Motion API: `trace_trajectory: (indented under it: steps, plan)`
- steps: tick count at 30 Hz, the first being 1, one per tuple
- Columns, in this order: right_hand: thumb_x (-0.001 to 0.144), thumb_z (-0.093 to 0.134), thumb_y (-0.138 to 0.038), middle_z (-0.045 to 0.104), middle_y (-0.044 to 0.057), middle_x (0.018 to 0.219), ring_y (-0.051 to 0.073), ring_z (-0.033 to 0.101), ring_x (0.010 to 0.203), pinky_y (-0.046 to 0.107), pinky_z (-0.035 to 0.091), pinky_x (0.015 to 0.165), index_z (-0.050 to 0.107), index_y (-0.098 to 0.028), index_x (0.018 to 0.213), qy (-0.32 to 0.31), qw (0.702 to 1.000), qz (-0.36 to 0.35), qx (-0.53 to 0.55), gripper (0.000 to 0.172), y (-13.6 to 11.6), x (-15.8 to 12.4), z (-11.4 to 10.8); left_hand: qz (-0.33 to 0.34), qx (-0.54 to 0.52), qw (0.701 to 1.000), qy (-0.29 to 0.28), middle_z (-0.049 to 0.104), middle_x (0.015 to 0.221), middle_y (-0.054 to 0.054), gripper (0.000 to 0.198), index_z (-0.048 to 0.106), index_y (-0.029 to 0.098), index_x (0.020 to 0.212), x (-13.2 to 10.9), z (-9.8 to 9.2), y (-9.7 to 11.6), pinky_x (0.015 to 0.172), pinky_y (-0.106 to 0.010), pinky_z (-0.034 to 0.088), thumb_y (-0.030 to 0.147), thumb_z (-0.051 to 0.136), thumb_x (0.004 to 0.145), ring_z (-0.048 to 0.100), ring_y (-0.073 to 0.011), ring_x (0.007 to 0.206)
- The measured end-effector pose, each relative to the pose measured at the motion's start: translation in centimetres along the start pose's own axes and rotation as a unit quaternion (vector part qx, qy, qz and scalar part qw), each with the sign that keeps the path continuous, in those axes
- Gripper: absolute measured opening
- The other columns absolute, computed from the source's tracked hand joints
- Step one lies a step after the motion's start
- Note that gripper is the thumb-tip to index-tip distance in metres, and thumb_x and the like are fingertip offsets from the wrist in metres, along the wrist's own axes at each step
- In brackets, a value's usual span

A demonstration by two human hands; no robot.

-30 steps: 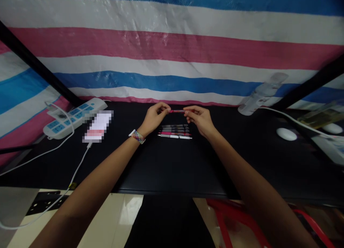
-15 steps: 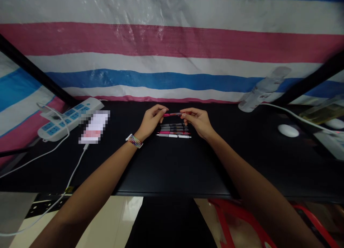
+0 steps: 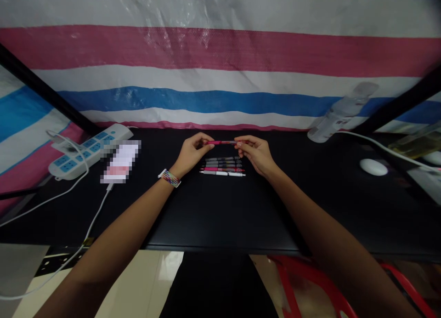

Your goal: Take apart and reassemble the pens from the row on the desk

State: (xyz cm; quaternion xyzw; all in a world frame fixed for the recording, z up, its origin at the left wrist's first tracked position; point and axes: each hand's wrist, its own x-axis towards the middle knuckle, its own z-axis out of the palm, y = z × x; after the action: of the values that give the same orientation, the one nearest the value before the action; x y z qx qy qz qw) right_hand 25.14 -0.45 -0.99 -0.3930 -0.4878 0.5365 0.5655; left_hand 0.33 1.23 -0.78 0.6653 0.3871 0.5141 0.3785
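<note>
A pink pen [image 3: 223,142] lies level between my hands, one end in each. My left hand [image 3: 193,153] pinches its left end between thumb and fingers. The right end is pinched by my right hand [image 3: 257,155]. Just below, several pens lie side by side in a row on the black table: dark grey-and-black pens [image 3: 223,162], a pink-and-red pen [image 3: 220,169], and a white-and-grey pen [image 3: 222,173] nearest me. A colourful woven band [image 3: 170,178] circles my left wrist.
At left are a white power strip [image 3: 91,150], a blurred-out phone [image 3: 121,161] and a white cable [image 3: 98,212]. On the right stand a clear bottle [image 3: 336,118] and a white mouse [image 3: 374,167]. Striped sheeting [image 3: 220,79] hangs behind the black table [image 3: 220,217]. A red stool [image 3: 310,276] is below.
Both hands have shifted slightly up and away from the row with the pink pen, and they sit a little farther apart, showing more of it. The row of pens stays put.
</note>
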Motion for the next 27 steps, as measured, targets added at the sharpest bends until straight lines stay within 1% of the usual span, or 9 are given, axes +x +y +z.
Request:
trace_trajectory:
  steps: [3, 6, 9, 13, 16, 19, 21, 24, 27]
  plan:
    - [0.072, 0.096, -0.038, 0.077, 0.004, 0.083, 0.015, 0.063, 0.07, 0.032, 0.052, 0.063, 0.086, -0.022, 0.097, 0.004, 1.0, 0.004, -0.005, 0.031, 0.0, 0.1, -0.1, -0.023, 0.012, 1.0, -0.001, 0.068, 0.066, -0.002, 0.034, 0.079, 0.023, 0.087, 0.0, -0.1, -0.1, 0.07, -0.033, 0.051, 0.052, 0.073, 0.102, 0.062, -0.0158, 0.064]
    - [0.071, 0.096, -0.039, 0.075, 0.004, 0.082, 0.015, 0.062, 0.07, 0.033, 0.051, 0.063, 0.085, -0.023, 0.097, 0.009, 1.0, 0.005, -0.003, 0.032, 0.0, 0.1, -0.2, -0.018, -0.004, 1.0, 0.01, 0.072, 0.075, -0.001, 0.024, 0.08, 0.023, 0.102, 0.1, -0.1, -0.3, 0.072, -0.032, 0.054, 0.044, 0.087, 0.091, 0.066, -0.016, 0.07]
    - [0.071, 0.096, -0.041, 0.074, 0.003, 0.082, 0.016, 0.062, 0.071, 0.033, 0.051, 0.063, 0.084, -0.023, 0.097, 0.007, 1.0, 0.006, -0.001, 0.034, 0.2, 0.2, -0.3, -0.022, 0.01, 1.0, 0.002, 0.073, 0.075, -0.003, 0.027, 0.078, 0.021, 0.089, 0.2, 0.0, -0.5, 0.072, -0.032, 0.055, 0.046, 0.078, 0.099, 0.067, -0.0157, 0.07]
    - [0.073, 0.095, -0.043, 0.074, 0.004, 0.084, 0.016, 0.063, 0.072, 0.035, 0.052, 0.066, 0.083, -0.023, 0.099, 0.007, 1.0, 0.003, -0.008, 0.034, 0.4, 0.4, -0.5, -0.018, -0.005, 1.0, 0.019, 0.074, 0.082, -0.002, 0.023, 0.08, 0.022, 0.108, 0.2, 0.0, -0.4, 0.073, -0.031, 0.056, 0.037, 0.087, 0.091, 0.068, -0.0151, 0.073]
    - [0.072, 0.095, -0.041, 0.074, 0.004, 0.084, 0.016, 0.063, 0.072, 0.035, 0.052, 0.066, 0.083, -0.023, 0.099, 0.011, 1.0, 0.009, 0.002, 0.034, 0.5, 0.5, -0.5, -0.016, -0.003, 1.0, 0.012, 0.071, 0.076, -0.002, 0.024, 0.078, 0.02, 0.093, 0.1, 0.0, -0.3, 0.071, -0.031, 0.055, 0.043, 0.082, 0.097, 0.067, -0.015, 0.07]
    - [0.07, 0.096, -0.039, 0.075, 0.004, 0.082, 0.016, 0.063, 0.072, 0.033, 0.051, 0.066, 0.084, -0.023, 0.098, 0.014, 1.0, 0.016, 0.017, 0.034, 0.4, 0.4, -0.4, -0.015, -0.013, 1.0, 0.018, 0.072, 0.076, -0.001, 0.026, 0.079, 0.021, 0.096, 0.1, -0.1, -0.3, 0.071, -0.031, 0.055, 0.046, 0.086, 0.093, 0.067, -0.0153, 0.07]
    - [0.07, 0.096, -0.038, 0.075, 0.004, 0.082, 0.016, 0.063, 0.073, 0.034, 0.052, 0.066, 0.085, -0.023, 0.097, 0.014, 1.0, 0.019, 0.015, 0.033, 0.3, 0.4, -0.4, -0.02, 0.007, 1.0, 0.018, 0.072, 0.072, -0.002, 0.029, 0.079, 0.022, 0.088, 0.1, -0.2, -0.3, 0.068, -0.031, 0.052, 0.049, 0.083, 0.096, 0.065, -0.0149, 0.066]
    - [0.072, 0.092, -0.036, 0.074, 0.004, 0.082, 0.017, 0.063, 0.073, 0.034, 0.052, 0.067, 0.085, -0.023, 0.096, 0.021, 0.999, 0.021, 0.015, 0.028, 0.3, 0.5, -0.4, -0.024, 0.055, 0.998, 0.024, 0.066, 0.061, -0.002, 0.051, 0.072, 0.022, 0.068, 0.2, -0.4, -0.6, 0.063, -0.031, 0.047, 0.055, 0.066, 0.106, 0.058, -0.0148, 0.06]
    - [0.074, 0.085, -0.031, 0.072, 0.004, 0.08, 0.017, 0.062, 0.072, 0.034, 0.051, 0.067, 0.084, -0.023, 0.093, 0.031, 0.999, 0.029, 0.034, 0.02, 0.3, 0.7, -0.6, -0.024, 0.022, 0.998, 0.052, 0.07, 0.068, -0.003, 0.037, 0.075, 0.021, 0.077, 0.4, -0.5, -1.1, 0.066, -0.031, 0.051, 0.05, 0.076, 0.1, 0.062, -0.0154, 0.064]
